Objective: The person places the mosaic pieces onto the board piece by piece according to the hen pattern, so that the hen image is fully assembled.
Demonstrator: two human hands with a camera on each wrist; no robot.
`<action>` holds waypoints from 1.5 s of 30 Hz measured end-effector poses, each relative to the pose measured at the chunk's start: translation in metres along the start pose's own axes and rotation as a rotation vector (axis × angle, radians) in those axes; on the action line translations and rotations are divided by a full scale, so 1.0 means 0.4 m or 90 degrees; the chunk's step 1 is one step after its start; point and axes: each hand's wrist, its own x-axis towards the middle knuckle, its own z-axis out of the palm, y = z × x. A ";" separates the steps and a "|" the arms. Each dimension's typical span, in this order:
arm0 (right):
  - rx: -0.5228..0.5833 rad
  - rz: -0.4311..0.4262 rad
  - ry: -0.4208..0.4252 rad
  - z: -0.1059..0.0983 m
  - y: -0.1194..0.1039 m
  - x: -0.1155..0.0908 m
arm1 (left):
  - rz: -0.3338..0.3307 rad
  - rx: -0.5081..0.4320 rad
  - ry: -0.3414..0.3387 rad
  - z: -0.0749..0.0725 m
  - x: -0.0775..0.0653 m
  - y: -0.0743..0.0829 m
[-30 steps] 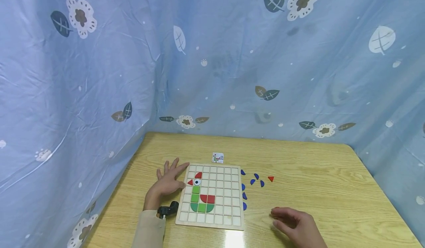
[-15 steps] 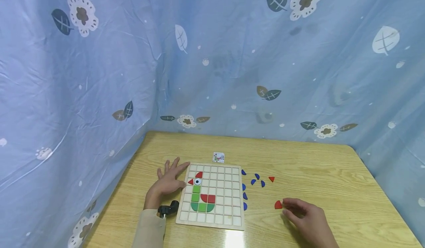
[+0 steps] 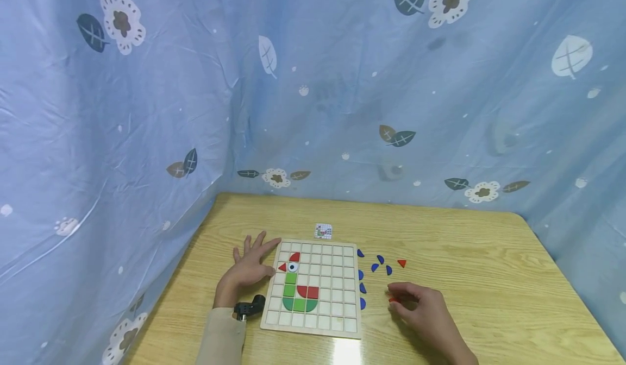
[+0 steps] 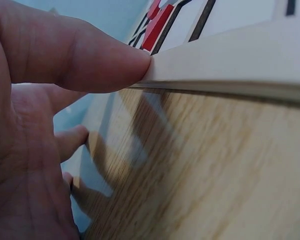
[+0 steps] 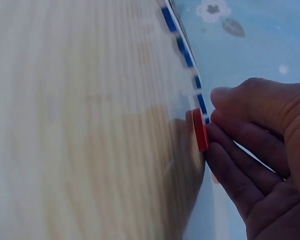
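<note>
My left hand (image 3: 249, 271) lies with fingers spread at the left side of a wooden grid board (image 3: 342, 329). Its thumb (image 4: 110, 60) touches the board's edge in the left wrist view. Coloured tiles on the board form a bird: green squares, green and red quarter circles, a red triangle and a round eye tile (image 3: 292, 267). To the right of the board, low over the table, my right hand (image 3: 420, 305) holds a red quarter-circle tile (image 5: 200, 130) at its curled fingertips. In the head view only a thin red strip of this tile shows.
Several blue half-circle tiles (image 3: 362, 303) lie along and beyond the board's right edge. A red triangle tile (image 3: 402, 263) is farther right. Behind the board lies a small pattern card (image 3: 323, 231). A blue patterned curtain (image 3: 337, 82) hangs around the table (image 3: 469, 245).
My right hand moved right, then back left; the red quarter circle, seen flat at the fingertips half a second ago, has moved left with it. The left hand has not moved.
</note>
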 end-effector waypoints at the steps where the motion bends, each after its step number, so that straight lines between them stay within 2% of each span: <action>1: 0.006 -0.005 -0.008 0.004 -0.002 0.001 | 0.000 -0.001 -0.001 0.000 0.000 0.000; 4: 0.006 -0.011 -0.009 0.009 -0.006 0.000 | 0.000 -0.005 0.000 0.001 0.002 0.001; 11: -0.047 -0.005 0.042 0.005 0.000 -0.017 | 0.000 0.001 0.000 -0.001 0.003 0.000; 14: -0.024 -0.017 0.027 0.007 0.000 -0.017 | -0.002 0.006 0.000 -0.004 0.003 -0.003; 20: -0.011 -0.087 -0.024 0.024 -0.010 -0.007 | -0.007 0.014 -0.002 -0.002 0.003 -0.007; 24: -0.023 -0.088 -0.042 0.028 -0.014 -0.006 | -0.007 0.011 0.000 0.003 0.002 -0.007; 27: -0.056 -0.083 -0.032 0.027 -0.015 -0.010 | -0.007 0.006 0.002 0.005 0.002 -0.007; 31: -0.112 -0.084 0.008 0.026 -0.014 -0.016 | -0.007 0.006 0.001 0.006 0.003 -0.003; 35: -0.124 -0.102 0.034 0.027 -0.011 -0.020 | -0.004 0.008 0.004 0.004 0.005 0.000; 40: -0.122 -0.137 0.025 0.025 -0.008 -0.017 | -0.007 0.015 0.008 0.002 0.003 0.003; 45: -0.126 -0.143 0.010 0.023 -0.009 -0.014 | -0.006 0.013 0.012 0.001 0.000 0.006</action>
